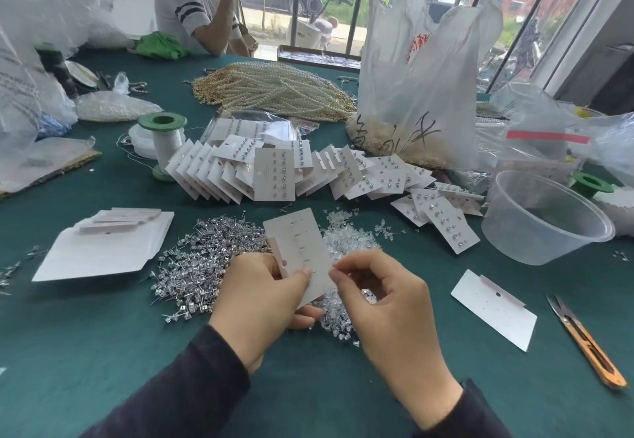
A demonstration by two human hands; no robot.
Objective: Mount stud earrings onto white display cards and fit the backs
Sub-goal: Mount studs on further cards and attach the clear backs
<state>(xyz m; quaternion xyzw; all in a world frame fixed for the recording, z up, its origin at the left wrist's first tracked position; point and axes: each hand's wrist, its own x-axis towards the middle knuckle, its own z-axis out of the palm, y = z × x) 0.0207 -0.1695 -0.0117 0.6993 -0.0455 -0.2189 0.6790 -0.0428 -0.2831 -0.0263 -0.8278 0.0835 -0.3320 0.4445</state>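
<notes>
My left hand (pixel 260 297) holds a white display card (pixel 298 242) upright with its back towards me; several stud posts stick out of it. My right hand (pixel 384 297) pinches something tiny between thumb and forefinger at the card's lower right edge, by the lowest post; it is too small to name. A heap of silver stud earrings (pixel 202 259) lies left of the card. A heap of clear earring backs (pixel 346 242) lies behind and under my hands. An empty card (pixel 494 307) lies to the right.
Finished cards (pixel 274 170) fan across the middle of the green table. A stack of blank cards (pixel 106 242) lies left. A clear plastic tub (pixel 545 218), orange snips (pixel 586 341), a white plastic bag (pixel 422 70), pearl strands (pixel 274 91) and a seated person (pixel 199 5) are around.
</notes>
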